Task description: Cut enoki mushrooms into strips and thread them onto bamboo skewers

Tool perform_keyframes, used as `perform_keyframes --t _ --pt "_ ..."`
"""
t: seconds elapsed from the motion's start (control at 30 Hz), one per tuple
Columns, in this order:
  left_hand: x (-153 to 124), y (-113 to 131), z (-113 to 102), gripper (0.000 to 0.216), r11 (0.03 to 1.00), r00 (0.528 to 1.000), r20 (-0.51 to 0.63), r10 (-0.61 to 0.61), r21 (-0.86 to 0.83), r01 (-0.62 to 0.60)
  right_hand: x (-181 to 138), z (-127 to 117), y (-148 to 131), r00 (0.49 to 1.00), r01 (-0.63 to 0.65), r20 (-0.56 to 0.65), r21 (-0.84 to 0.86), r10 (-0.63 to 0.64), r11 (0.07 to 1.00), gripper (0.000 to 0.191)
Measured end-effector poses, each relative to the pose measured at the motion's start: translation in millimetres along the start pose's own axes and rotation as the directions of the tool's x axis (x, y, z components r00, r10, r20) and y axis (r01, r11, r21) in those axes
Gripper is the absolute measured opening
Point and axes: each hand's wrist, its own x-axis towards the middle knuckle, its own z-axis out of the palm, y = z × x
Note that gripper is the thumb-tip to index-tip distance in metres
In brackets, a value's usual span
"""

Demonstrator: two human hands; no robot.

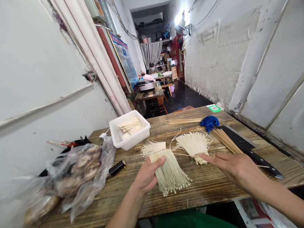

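My left hand [148, 173] grips a flat bunch of enoki mushrooms [171, 174], thumb on top, caps fanning down toward me. A thin bamboo skewer [181, 155] runs between this bunch and my right hand [233, 169]; its other end sticks out behind that hand. The fingers of my right hand are closed around the skewer, and the index finger stretches to the base of a second enoki bunch [193, 143] lying on the table. Just beyond my left hand lies a smaller enoki piece [153, 148].
A white plastic tub [130, 144] holds skewered enoki. Plastic bags of brown mushrooms [80, 168] and a black cylinder [117, 168] sit left on the wooden table [136, 200]. At right are a knife [265, 164], bamboo skewers [226, 140] and a blue cloth [210, 123]. Someone sits far back.
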Motion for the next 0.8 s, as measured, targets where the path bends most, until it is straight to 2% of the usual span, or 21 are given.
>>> perform_keyframes --t 0.63,0.8 --pt "6 -2 3 0.040 0.999 0.999 0.011 -0.038 0.020 0.038 -6 3 5 0.999 -0.014 0.037 -0.011 0.015 1.000 0.056" --pt "6 -2 4 0.039 0.999 0.999 0.016 -0.034 0.040 0.033 -11 11 10 1.000 -0.009 -0.002 -0.014 0.009 1.000 0.061"
